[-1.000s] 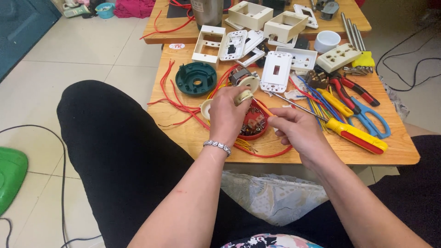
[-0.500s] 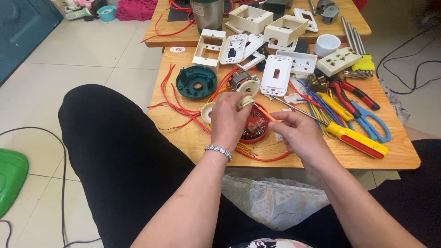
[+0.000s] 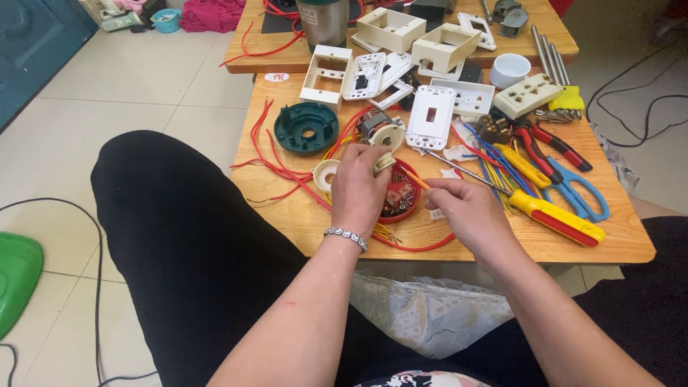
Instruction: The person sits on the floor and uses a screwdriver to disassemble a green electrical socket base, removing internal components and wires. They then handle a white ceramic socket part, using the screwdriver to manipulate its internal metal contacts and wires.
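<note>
My left hand (image 3: 360, 184) grips a small cream round fitting (image 3: 385, 162) just above a shallow red dish (image 3: 401, 201) of small parts. My right hand (image 3: 462, 208) pinches a thin orange wire (image 3: 417, 180) whose end reaches toward that fitting. Both hands hover over the low wooden table (image 3: 301, 211), close to its near edge. A silver bracelet sits on my left wrist. Red wires (image 3: 276, 165) trail across the table to the left of my hands.
A dark green round cover (image 3: 307, 127) and a small motor (image 3: 380, 129) lie beyond my hands. White switch plates (image 3: 432, 117), cream boxes, a yellow-handled screwdriver (image 3: 552, 215), pliers and blue scissors (image 3: 577, 193) crowd the right. My black-clad knee is at left.
My hands stay over the red dish. The right hand has shifted slightly, drawing the orange wire in toward the fitting in my left hand.
</note>
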